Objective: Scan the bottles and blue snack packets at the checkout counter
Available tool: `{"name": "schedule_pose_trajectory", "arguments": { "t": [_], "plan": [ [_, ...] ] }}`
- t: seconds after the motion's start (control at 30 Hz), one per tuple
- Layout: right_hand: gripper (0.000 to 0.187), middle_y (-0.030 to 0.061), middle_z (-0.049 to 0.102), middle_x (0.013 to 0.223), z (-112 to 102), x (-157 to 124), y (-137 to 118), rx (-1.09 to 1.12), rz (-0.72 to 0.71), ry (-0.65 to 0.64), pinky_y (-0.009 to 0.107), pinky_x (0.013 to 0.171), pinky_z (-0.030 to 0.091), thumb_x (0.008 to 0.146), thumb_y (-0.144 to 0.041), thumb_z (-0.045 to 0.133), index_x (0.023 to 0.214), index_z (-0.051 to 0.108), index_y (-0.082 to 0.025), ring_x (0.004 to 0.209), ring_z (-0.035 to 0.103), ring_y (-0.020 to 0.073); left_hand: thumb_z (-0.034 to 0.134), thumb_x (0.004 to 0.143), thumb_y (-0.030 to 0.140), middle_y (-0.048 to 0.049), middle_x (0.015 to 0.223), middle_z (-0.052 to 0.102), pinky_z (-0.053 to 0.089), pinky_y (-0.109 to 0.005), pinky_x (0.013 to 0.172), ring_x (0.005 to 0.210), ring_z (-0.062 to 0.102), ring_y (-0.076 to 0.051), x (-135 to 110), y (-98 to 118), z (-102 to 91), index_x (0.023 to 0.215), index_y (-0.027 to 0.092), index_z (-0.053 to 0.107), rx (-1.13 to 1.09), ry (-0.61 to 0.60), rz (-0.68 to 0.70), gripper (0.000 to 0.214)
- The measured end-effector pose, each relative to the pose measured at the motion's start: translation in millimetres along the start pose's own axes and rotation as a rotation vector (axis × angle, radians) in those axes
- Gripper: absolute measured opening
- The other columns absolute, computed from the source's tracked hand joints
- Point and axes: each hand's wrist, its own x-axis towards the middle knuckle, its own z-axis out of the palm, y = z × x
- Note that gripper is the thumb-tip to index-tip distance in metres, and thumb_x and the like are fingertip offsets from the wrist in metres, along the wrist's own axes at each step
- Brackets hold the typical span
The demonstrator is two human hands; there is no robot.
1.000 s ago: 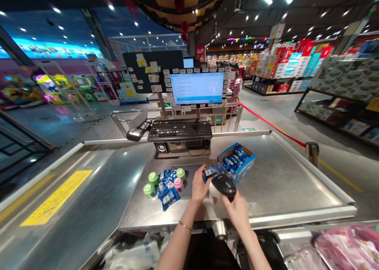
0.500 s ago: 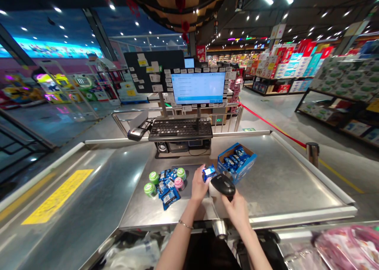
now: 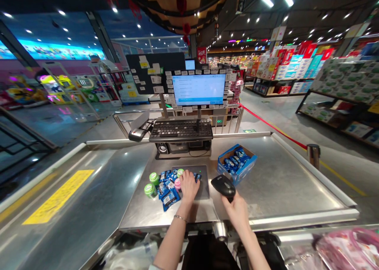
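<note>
My right hand (image 3: 237, 211) grips a black handheld barcode scanner (image 3: 224, 185) just above the steel checkout counter (image 3: 281, 183). My left hand (image 3: 188, 186) rests palm down over a small blue packet (image 3: 197, 177) on the dark scale plate (image 3: 203, 185), its fingers closed round the packet. Left of that hand lies a heap of blue packets (image 3: 166, 187) with green round tubs (image 3: 149, 190) and a pink tub (image 3: 177, 184). An open blue carton (image 3: 237, 163) holding more blue packets stands to the right of the plate.
Behind the plate stand a keyboard (image 3: 180, 129), a lit monitor (image 3: 198, 89) and a receipt printer (image 3: 138, 132). A red barrier tape (image 3: 266, 124) runs to a post (image 3: 313, 154) at the right. Shelves of goods fill the right background.
My left hand has carried the blue packet from in front of the scanner leftward and down to the scale plate beside the heap. The scanner hand has barely moved.
</note>
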Motion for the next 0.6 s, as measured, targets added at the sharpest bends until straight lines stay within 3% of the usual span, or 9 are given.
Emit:
{"name": "schedule_pose_trajectory", "arguments": {
  "t": [0.13, 0.27, 0.43, 0.5, 0.6],
  "plan": [
    [0.041, 0.0074, 0.07, 0.072, -1, 3, 5, 0.004, 0.003, 0.001, 0.028, 0.059, 0.044, 0.08, -0.041, 0.043, 0.104, 0.062, -0.014, 0.067, 0.066, 0.0238, 0.053, 0.079, 0.026, -0.017, 0.114, 0.054, 0.034, -0.047, 0.094, 0.113, 0.043, -0.032, -4, -4, 3.3, 0.102, 0.011, 0.058, 0.105, -0.02, -0.015, 0.028],
    [0.041, 0.0038, 0.066, 0.06, -4, 7, 10, 0.003, 0.054, 0.026, 0.028, 0.055, 0.043, 0.079, -0.043, 0.044, 0.102, 0.063, -0.015, 0.057, 0.062, 0.0219, 0.05, 0.083, 0.029, -0.0139, 0.108, 0.055, 0.037, -0.045, 0.09, 0.107, 0.046, -0.03, 3, 19, -12.6, 0.111, 0.013, 0.053, 0.001, 0.045, 0.065, 0.032],
    [0.042, 0.0061, 0.069, 0.069, -17, 11, 17, 0.061, 0.074, 0.085, 0.028, 0.059, 0.045, 0.079, -0.045, 0.044, 0.101, 0.063, -0.015, 0.061, 0.063, 0.0219, 0.046, 0.088, 0.029, -0.0083, 0.107, 0.056, 0.041, -0.037, 0.088, 0.103, 0.05, -0.023, 38, 86, -23.7, 0.11, 0.018, 0.053, -0.358, 0.014, 0.326, 0.025],
    [0.045, 0.0063, 0.068, 0.068, -26, 13, 21, 0.072, 0.086, 0.122, 0.029, 0.057, 0.045, 0.079, -0.049, 0.044, 0.1, 0.064, -0.015, 0.059, 0.062, 0.0224, 0.048, 0.087, 0.028, -0.0066, 0.109, 0.058, 0.041, -0.035, 0.092, 0.105, 0.051, -0.02, 55, 118, -20.2, 0.109, 0.02, 0.054, -0.513, -0.094, 0.392, 0.025],
    [0.048, 0.0069, 0.067, 0.065, -38, 15, 29, 0.062, 0.111, 0.177, 0.03, 0.055, 0.044, 0.079, -0.054, 0.045, 0.097, 0.065, -0.014, 0.056, 0.061, 0.0236, 0.053, 0.084, 0.028, -0.0058, 0.115, 0.06, 0.042, -0.029, 0.093, 0.104, 0.056, -0.017, 79, 161, -8.7, 0.116, 0.021, 0.053, -0.643, -0.34, 0.369, 0.032]
  ]
}}
